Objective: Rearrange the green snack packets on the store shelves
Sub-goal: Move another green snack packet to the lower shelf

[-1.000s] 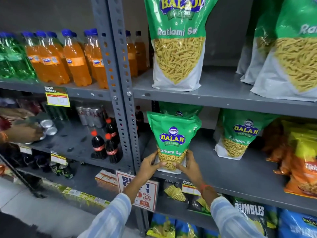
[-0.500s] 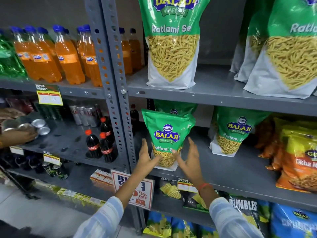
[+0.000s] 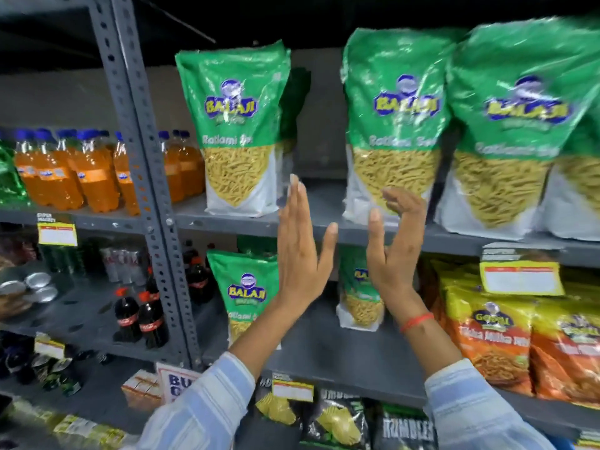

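Three large green Balaji snack packets stand upright on the upper shelf (image 3: 324,203): a left one (image 3: 237,125), a middle one (image 3: 394,112) and a right one (image 3: 519,125). My left hand (image 3: 300,251) and my right hand (image 3: 394,251) are raised, empty, palms facing each other, in front of the gap between the left and middle packets. The right fingertips overlap the middle packet's lower edge; contact is unclear. On the shelf below stand two small green packets, one at the left (image 3: 245,287) and another (image 3: 357,287) partly hidden behind my right hand.
A grey perforated upright (image 3: 139,157) divides off the left bay of orange soda bottles (image 3: 65,170) and cola bottles (image 3: 139,315). Orange and yellow snack bags (image 3: 526,336) fill the lower shelf's right. Price tags (image 3: 519,277) hang on shelf edges. Dark chip bags sit on the bottom shelf.
Both hands let go of the small green packet on the lower shelf and rose toward the upper shelf. The view tilted up, bringing the large packets fully into sight.
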`<action>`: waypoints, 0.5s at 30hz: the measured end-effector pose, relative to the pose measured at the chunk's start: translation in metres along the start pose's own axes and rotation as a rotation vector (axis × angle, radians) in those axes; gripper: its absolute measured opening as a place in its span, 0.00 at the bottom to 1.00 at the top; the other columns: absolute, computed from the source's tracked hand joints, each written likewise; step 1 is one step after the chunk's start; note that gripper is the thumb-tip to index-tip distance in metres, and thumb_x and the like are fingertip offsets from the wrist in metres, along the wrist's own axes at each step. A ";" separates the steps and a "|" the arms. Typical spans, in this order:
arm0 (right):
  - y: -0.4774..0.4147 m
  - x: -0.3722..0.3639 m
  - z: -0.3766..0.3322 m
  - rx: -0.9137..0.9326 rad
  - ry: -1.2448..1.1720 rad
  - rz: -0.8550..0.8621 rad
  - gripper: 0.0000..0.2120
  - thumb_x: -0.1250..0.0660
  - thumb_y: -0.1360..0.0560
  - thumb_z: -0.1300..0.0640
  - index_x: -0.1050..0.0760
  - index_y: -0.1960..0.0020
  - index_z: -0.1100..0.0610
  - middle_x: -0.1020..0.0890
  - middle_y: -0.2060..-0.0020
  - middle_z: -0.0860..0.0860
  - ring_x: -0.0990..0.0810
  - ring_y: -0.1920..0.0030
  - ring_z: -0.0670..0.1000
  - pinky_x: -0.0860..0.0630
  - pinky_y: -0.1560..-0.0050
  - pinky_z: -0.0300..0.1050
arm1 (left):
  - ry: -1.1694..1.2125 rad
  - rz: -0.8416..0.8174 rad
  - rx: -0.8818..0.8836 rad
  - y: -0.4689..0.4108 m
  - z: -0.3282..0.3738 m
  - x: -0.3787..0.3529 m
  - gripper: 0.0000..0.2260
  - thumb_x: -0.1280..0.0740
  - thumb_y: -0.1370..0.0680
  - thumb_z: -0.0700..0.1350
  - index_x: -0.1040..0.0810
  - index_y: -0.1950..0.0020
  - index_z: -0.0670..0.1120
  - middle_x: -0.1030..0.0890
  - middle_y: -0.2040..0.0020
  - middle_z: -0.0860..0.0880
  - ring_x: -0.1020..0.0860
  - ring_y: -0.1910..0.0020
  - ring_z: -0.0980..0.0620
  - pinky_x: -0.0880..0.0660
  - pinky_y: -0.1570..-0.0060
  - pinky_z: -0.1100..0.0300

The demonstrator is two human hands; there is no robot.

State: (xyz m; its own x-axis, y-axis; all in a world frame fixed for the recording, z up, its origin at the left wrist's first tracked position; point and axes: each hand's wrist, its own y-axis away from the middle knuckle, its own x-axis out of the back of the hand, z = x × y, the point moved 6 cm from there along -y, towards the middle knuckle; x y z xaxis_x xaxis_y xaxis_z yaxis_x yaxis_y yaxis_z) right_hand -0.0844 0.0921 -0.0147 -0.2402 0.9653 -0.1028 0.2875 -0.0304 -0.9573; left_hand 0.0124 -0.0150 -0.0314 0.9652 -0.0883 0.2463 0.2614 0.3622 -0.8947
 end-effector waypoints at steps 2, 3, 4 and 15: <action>-0.022 0.029 0.006 0.033 0.052 0.038 0.18 0.42 0.19 0.52 0.29 0.40 0.66 0.28 0.43 0.54 0.27 0.41 0.57 0.28 0.42 0.63 | 0.034 0.020 -0.048 -0.015 0.030 -0.016 0.29 0.42 0.20 0.46 0.53 0.24 0.41 0.50 0.22 0.44 0.52 0.23 0.51 0.52 0.24 0.50; -0.031 0.043 0.011 0.035 0.090 0.053 0.19 0.43 0.19 0.51 0.29 0.40 0.66 0.27 0.43 0.55 0.28 0.40 0.58 0.29 0.39 0.62 | 0.049 0.021 -0.068 -0.020 0.044 -0.024 0.29 0.42 0.20 0.46 0.53 0.24 0.41 0.50 0.22 0.44 0.51 0.23 0.51 0.52 0.24 0.48; -0.041 0.056 0.018 0.020 0.128 0.057 0.20 0.43 0.19 0.49 0.29 0.39 0.66 0.26 0.41 0.57 0.29 0.39 0.58 0.31 0.35 0.58 | 0.058 0.019 -0.082 -0.025 0.057 -0.034 0.29 0.42 0.20 0.46 0.53 0.24 0.42 0.50 0.22 0.44 0.51 0.23 0.50 0.52 0.24 0.48; -0.076 0.145 0.109 -0.423 0.275 -0.087 0.41 0.37 0.27 0.38 0.44 0.25 0.62 0.37 0.26 0.61 0.40 0.25 0.58 0.43 0.25 0.53 | 0.279 -0.459 0.108 -0.040 0.107 -0.153 0.31 0.40 0.21 0.54 0.51 0.23 0.47 0.48 0.22 0.49 0.48 0.24 0.54 0.47 0.25 0.53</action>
State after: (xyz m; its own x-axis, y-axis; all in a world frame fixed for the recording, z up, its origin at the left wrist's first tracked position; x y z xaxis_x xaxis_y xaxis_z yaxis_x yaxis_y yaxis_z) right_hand -0.2419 0.2059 0.0135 -0.0436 0.9938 0.1022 0.6408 0.1063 -0.7603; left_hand -0.1464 0.0837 0.0064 0.7221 -0.4975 0.4807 0.6680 0.3206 -0.6715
